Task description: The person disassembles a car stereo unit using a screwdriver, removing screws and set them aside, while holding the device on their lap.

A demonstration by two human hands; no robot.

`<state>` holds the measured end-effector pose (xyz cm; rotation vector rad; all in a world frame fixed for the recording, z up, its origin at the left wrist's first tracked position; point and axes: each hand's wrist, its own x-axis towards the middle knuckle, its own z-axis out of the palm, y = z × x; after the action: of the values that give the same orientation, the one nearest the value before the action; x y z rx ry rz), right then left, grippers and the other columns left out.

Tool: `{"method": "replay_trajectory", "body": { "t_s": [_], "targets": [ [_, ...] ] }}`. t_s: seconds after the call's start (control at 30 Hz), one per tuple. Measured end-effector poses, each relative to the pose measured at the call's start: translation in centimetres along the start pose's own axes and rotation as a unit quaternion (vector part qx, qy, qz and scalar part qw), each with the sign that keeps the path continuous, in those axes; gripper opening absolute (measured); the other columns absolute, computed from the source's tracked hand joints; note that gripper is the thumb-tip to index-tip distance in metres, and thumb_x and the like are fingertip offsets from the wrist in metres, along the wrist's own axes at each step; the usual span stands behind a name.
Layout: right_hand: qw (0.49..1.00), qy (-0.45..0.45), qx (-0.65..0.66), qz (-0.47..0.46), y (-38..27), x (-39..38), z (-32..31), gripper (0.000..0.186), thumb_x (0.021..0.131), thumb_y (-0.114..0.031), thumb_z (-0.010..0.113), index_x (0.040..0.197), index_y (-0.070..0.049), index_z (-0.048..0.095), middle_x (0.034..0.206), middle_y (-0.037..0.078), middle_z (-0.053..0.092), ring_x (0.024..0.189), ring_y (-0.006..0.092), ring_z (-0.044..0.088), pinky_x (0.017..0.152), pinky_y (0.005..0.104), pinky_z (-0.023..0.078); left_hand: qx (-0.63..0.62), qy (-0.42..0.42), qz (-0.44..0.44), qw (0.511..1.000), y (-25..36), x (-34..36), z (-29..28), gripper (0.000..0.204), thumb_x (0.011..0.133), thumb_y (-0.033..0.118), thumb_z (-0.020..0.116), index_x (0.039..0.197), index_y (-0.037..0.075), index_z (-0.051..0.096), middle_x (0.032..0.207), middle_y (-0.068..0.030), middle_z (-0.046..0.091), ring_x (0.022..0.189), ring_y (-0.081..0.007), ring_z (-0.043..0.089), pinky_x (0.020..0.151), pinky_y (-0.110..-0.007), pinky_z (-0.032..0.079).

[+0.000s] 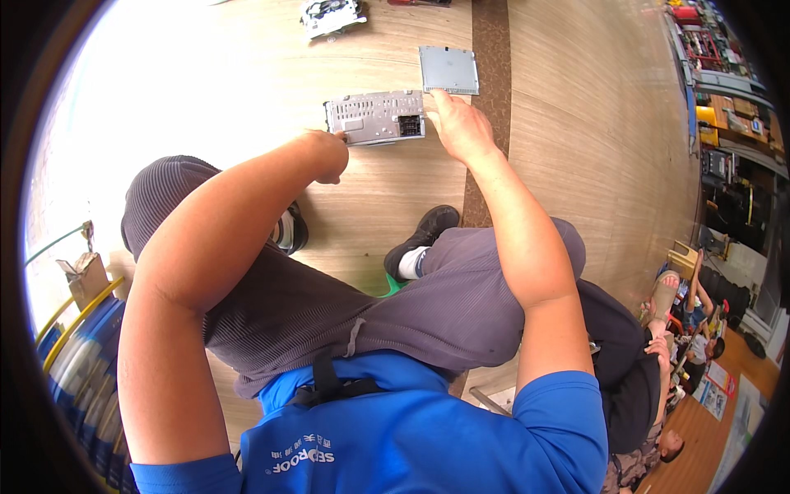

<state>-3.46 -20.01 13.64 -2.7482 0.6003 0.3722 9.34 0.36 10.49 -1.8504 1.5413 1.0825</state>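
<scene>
A silver metal electronic unit (370, 111), with perforations and a black socket at its right end, lies across the pale floor. My left hand (325, 156) is at its left end, fingers curled against it and partly hidden. My right hand (461, 132) is at the unit's right end, fingers extended beside it and close to the lower edge of a flat grey metal plate (448, 67) lying above and to the right. Whether those right fingertips touch the plate is unclear.
A metal mechanism (332, 18) and red-handled tools (415, 2) lie farther forward. My knees frame the work, near a dark shoe (428, 230). Blue items (90, 362) on a yellow rack stand left. Other people (695, 346) and cluttered shelving (720, 115) are at right.
</scene>
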Motion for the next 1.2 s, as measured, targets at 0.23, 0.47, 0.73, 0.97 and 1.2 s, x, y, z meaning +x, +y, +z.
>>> {"method": "replay_trajectory", "body": {
  "t_s": [0.23,0.47,0.73,0.97,1.2],
  "targets": [
    [0.992,0.082,0.017,-0.097,1.4,-0.2,1.2,0.04,0.093,-0.02,0.06,0.129,-0.011,0.047,0.116,0.021,0.061,0.104,0.0412,0.061,0.086,0.0497,0.052,0.013,0.016,0.006,1.0,0.2,-0.3,-0.4,0.047,0.089,0.039,0.068,0.12,0.004,0.068,0.145,-0.0138,0.05,0.113,-0.0314,0.062,0.093,-0.043,0.05],
    [0.997,0.055,0.017,-0.045,0.9,0.0,1.2,0.038,0.092,-0.015,0.058,0.129,-0.011,0.05,0.116,0.021,0.06,0.105,0.0406,0.061,0.087,0.0489,0.052,-0.011,-0.013,-0.009,1.0,0.0,0.0,0.0,0.041,0.087,0.035,0.07,0.112,0.002,0.07,0.161,-0.0103,0.023,0.121,-0.0358,0.057,0.095,-0.05,0.049],
    [0.999,0.035,0.014,-0.037,0.7,0.2,0.7,0.04,0.092,-0.011,0.056,0.131,-0.011,0.049,0.117,0.021,0.058,0.104,0.0404,0.061,0.088,0.048,0.051,-0.017,-0.02,-0.006,1.0,0.0,0.1,-0.1,0.04,0.086,0.035,0.071,0.11,0.003,0.071,0.161,-0.0108,0.023,0.122,-0.0363,0.057,0.097,-0.051,0.049],
    [0.991,0.1,0.016,-0.084,1.8,0.2,1.9,0.037,0.091,-0.016,0.062,0.126,-0.011,0.051,0.111,0.021,0.062,0.102,0.0415,0.061,0.086,0.049,0.052,-0.025,-0.007,-0.005,1.0,0.2,-0.2,-0.4,0.038,0.086,0.035,0.071,0.108,0.003,0.072,0.16,-0.0097,0.025,0.123,-0.0355,0.056,0.097,-0.049,0.049],
    [0.998,0.038,0.022,-0.04,1.2,0.4,1.1,0.036,0.09,-0.013,0.062,0.124,-0.01,0.052,0.118,0.021,0.059,0.106,0.0402,0.06,0.088,0.0478,0.051,-0.02,-0.017,-0.008,1.0,0.1,0.0,-0.1,0.039,0.087,0.035,0.071,0.108,0.003,0.072,0.16,-0.0097,0.024,0.122,-0.034,0.057,0.096,-0.047,0.05]
  ]
}}
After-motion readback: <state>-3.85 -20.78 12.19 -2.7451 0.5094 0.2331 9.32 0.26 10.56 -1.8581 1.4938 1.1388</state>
